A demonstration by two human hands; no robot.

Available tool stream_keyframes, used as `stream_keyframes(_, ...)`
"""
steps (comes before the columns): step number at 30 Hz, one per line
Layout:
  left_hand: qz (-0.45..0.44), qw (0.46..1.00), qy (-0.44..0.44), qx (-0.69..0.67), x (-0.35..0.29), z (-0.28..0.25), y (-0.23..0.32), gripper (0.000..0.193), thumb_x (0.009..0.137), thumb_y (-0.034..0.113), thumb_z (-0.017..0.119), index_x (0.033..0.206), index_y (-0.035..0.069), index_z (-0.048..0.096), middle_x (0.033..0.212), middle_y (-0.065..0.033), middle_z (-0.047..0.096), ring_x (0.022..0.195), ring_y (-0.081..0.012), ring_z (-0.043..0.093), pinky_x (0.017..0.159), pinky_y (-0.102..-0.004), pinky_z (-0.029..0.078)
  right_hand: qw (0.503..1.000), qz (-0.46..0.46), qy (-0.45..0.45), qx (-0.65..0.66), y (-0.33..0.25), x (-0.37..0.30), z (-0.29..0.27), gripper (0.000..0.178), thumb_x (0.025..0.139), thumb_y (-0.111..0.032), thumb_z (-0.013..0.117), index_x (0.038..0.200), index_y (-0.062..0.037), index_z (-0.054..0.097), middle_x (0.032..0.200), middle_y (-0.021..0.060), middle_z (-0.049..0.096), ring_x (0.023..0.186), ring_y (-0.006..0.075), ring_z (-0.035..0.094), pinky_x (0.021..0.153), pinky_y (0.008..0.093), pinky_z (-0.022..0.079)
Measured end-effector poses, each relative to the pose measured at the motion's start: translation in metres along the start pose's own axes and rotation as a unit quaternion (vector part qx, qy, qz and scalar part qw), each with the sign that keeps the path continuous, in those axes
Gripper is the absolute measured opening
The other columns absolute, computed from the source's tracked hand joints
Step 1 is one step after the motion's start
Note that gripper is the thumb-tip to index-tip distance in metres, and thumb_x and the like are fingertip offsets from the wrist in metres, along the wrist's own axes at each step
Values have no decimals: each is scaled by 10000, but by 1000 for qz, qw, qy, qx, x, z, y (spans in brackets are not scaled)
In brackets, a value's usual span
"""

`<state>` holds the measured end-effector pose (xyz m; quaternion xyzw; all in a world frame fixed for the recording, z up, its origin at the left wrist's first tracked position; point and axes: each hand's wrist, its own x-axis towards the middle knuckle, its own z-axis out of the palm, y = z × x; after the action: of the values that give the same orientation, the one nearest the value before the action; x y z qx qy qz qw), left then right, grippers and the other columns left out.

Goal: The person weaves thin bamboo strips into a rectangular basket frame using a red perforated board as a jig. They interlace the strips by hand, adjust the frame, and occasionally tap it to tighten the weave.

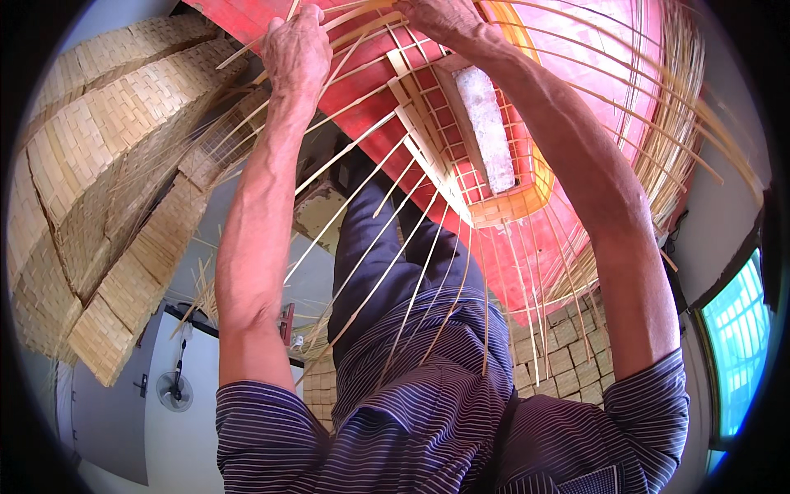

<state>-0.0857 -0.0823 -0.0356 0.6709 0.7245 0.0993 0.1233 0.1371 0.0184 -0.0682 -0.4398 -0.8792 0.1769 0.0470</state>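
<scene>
A half-woven bamboo basket (pixel 504 216) lies on a red tabletop (pixel 350 95), its open-grid base weighted by a pale oblong block (pixel 485 123). Long loose strips fan out from its woven orange-yellow band, several reaching over my striped shirt. At the far left corner of the work, my left hand (pixel 298 51) is closed, fingers pinching a thin bamboo strip near the top edge. My right hand (pixel 444 18) is bent over the far side of the basket, fingers closed on the bamboo strip (pixel 360 10) between both hands; its fingertips are partly cut off by the picture's edge.
Large woven bamboo pieces (pixel 99 156) are stacked at the left. A thick bundle of thin strips (pixel 679 107) stands along the table's right side. Below are a fan (pixel 174 390) beside a white surface, and more woven matting (pixel 568 354). A bright window (pixel 736 346) is at the right.
</scene>
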Motion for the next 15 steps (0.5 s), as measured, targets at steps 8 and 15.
stream_keyframes(8,-95,975,-182,-87,-14,-16,31,276,933,170,537,1152,37,638,909,-207,715,826,-374,708,761,-479,557,999,2,-37,5,5,7,9,172,857,-176,582,780,-34,642,639,212,651,596,381,681,467,489,505)
stream_keyframes(15,-299,859,-255,-328,-7,-12,14,549,936,412,609,1279,-16,600,1052,-138,733,879,-218,730,791,-331,562,998,5,-65,25,0,7,-2,183,859,-193,600,806,-22,640,637,223,642,614,408,674,484,502,508)
